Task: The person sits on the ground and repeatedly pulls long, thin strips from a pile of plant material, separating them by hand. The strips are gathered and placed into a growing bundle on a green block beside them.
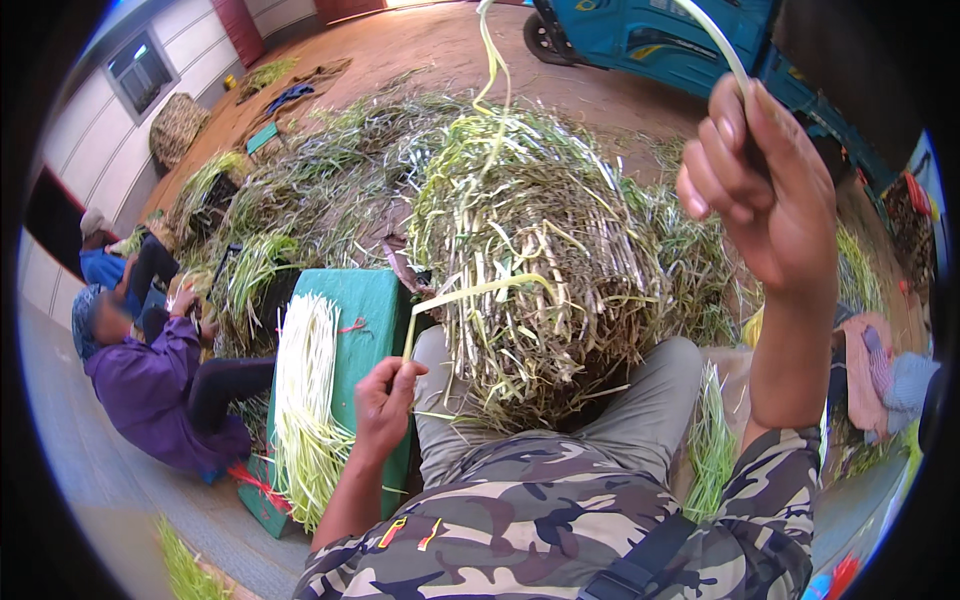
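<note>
My right hand point(765, 190) is raised at the upper right, its fingers closed on the end of a long pale-green stalk point(712, 32). The stalk arches to the left past the top of the picture. My left hand point(384, 405) is lower, beside my left knee, pinching a bent yellowish leaf strip point(478, 289). Between my knees stands a big bundle of dry-looking leafy stalks point(570, 240), with the strip reaching across its front. At my left, clean whitish stalks point(308, 370) lie in a neat heap on a green bench point(375, 335).
Loose stalks and leaves point(330, 170) cover the ground beyond the bundle. A person in purple point(165, 385) sits at the left, another in blue point(105, 265) behind. A blue three-wheeled vehicle point(650, 45) stands at the back right. Green stalks point(710, 445) lie by my right thigh.
</note>
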A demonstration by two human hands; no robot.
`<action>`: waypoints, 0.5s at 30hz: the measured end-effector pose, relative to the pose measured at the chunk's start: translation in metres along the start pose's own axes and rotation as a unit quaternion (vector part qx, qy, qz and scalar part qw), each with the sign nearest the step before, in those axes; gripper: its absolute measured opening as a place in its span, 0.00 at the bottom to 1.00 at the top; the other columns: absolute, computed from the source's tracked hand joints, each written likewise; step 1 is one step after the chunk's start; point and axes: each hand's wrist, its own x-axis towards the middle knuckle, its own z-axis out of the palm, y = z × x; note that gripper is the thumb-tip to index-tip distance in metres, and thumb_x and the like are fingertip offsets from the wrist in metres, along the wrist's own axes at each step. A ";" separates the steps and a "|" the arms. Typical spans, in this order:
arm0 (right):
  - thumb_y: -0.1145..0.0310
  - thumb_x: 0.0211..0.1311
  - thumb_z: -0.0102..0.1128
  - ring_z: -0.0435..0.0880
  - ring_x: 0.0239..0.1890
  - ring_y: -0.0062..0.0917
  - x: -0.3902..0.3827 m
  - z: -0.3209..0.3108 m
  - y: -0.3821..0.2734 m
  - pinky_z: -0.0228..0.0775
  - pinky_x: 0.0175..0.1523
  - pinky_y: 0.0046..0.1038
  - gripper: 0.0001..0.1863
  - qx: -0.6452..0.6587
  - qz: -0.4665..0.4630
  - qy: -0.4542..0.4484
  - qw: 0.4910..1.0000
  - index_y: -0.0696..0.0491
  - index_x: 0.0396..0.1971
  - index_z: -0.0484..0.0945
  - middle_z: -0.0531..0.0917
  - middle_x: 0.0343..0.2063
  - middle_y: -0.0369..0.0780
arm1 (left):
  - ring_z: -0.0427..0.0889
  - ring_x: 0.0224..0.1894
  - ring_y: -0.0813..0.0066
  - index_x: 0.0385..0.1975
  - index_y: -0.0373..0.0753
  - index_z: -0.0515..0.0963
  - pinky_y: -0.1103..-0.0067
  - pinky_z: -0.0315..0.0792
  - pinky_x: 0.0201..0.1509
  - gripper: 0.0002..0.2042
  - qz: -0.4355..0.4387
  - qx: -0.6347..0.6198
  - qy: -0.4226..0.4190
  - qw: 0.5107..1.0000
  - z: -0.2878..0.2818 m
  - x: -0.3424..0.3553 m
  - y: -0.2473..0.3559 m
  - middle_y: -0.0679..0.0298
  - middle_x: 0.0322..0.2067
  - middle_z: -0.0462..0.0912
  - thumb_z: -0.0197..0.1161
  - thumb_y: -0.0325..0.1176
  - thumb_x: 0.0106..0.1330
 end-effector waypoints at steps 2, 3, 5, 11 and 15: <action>0.56 0.82 0.37 0.57 0.15 0.12 0.003 -0.005 -0.012 0.65 0.29 0.21 0.18 -0.025 -0.022 0.006 0.999 0.52 0.33 0.66 0.57 0.13 0.26 | 0.60 0.19 0.92 0.38 0.33 0.81 0.87 0.53 0.22 0.12 0.041 -0.046 -0.004 0.998 0.006 -0.005 0.029 0.78 0.18 0.67 0.55 0.34 0.77; 0.56 0.82 0.37 0.57 0.15 0.12 0.004 -0.008 -0.019 0.65 0.29 0.21 0.18 -0.034 -0.027 0.010 0.999 0.53 0.34 0.66 0.57 0.14 0.26 | 0.61 0.19 0.92 0.38 0.32 0.81 0.87 0.53 0.21 0.12 0.072 -0.053 -0.006 0.996 0.010 -0.004 0.044 0.77 0.18 0.67 0.55 0.34 0.77; 0.55 0.81 0.38 0.62 0.18 0.12 0.013 -0.017 -0.035 0.69 0.31 0.20 0.19 -0.037 -0.057 -0.033 0.997 0.54 0.36 0.71 0.62 0.15 0.27 | 0.61 0.18 0.92 0.38 0.32 0.80 0.87 0.54 0.21 0.12 0.144 -0.088 -0.016 0.985 0.018 -0.001 0.073 0.77 0.18 0.66 0.54 0.33 0.78; 0.57 0.80 0.42 0.66 0.19 0.14 0.023 -0.033 -0.088 0.72 0.35 0.25 0.17 -0.080 -0.076 0.021 0.994 0.53 0.37 0.75 0.62 0.15 0.26 | 0.64 0.19 0.89 0.39 0.31 0.81 0.86 0.58 0.22 0.12 0.263 -0.011 -0.020 0.965 0.065 0.031 0.152 0.76 0.19 0.69 0.56 0.34 0.76; 0.57 0.80 0.44 0.65 0.19 0.13 0.020 -0.037 -0.115 0.70 0.34 0.25 0.16 -0.129 -0.072 0.092 0.985 0.53 0.37 0.75 0.61 0.16 0.25 | 0.78 0.23 0.53 0.28 0.36 0.76 0.64 0.71 0.28 0.11 0.405 0.250 -0.160 0.865 0.151 0.061 0.180 0.53 0.21 0.78 0.62 0.36 0.71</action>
